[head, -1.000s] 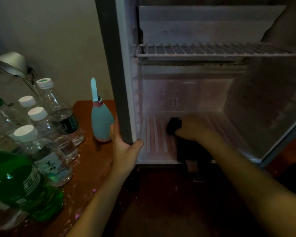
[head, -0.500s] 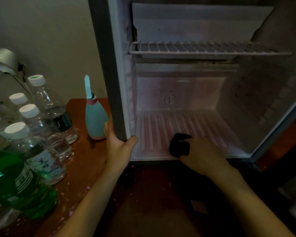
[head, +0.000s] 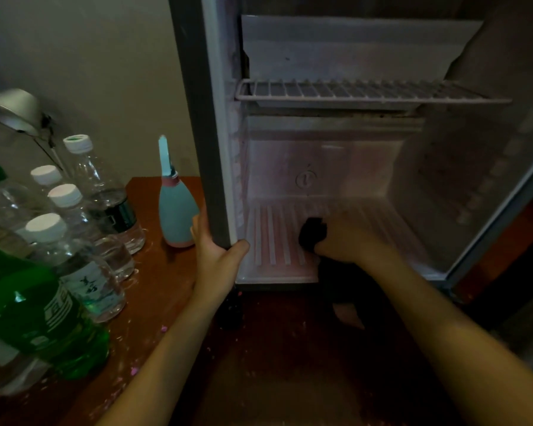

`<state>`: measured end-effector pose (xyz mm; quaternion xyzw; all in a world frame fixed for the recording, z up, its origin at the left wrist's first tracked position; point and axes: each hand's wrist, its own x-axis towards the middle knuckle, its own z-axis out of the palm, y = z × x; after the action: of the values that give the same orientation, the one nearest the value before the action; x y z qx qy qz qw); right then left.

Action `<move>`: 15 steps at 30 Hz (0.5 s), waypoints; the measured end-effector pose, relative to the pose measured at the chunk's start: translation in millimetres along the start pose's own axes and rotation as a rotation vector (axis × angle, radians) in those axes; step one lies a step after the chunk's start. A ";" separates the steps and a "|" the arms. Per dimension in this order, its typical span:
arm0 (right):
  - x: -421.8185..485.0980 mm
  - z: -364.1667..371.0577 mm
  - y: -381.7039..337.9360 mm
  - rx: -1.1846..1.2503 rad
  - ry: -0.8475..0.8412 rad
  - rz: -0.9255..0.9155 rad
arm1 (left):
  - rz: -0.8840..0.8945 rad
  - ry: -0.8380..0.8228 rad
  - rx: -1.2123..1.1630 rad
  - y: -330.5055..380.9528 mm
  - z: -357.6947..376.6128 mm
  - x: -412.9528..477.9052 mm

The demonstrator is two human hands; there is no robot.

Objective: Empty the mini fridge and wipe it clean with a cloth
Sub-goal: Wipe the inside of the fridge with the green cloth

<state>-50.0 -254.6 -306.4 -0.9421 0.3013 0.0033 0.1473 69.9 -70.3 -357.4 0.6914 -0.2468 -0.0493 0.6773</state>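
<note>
Black cloth (head: 310, 235) bunched in right hand (head: 350, 241) | left hand (head: 216, 256) grips fridge frame (head: 197, 118)

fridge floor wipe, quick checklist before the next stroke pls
1. Cloth gripped in right hand: ok.
2. Cloth down on the ribbed fridge floor: ok.
3. Left hand holds the fridge's left edge to steady it: ok.
4. Contents out: water bottles stand on the table beside the fridge: ok.
5. Wire shelf seated level: ok.
6. Floor already clean under the hand: cannot tell, the light is too dim.
</note>
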 end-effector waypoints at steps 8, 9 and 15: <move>6.5 2.6 -1.9 -0.114 -0.059 -0.055 | -0.011 0.014 -0.027 -8.6 1.3 3.9; 27.1 -1.1 -4.5 -0.101 -0.056 -0.046 | -0.006 0.013 -0.028 -8.6 1.4 4.1; 95.1 -20.1 -31.2 -0.189 -0.004 0.026 | 0.021 0.003 -0.038 -5.4 0.8 2.7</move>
<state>43.9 -289.9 -287.6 -0.9477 0.3117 0.0353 0.0584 73.4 -72.3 -361.9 0.6757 -0.2521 -0.0459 0.6912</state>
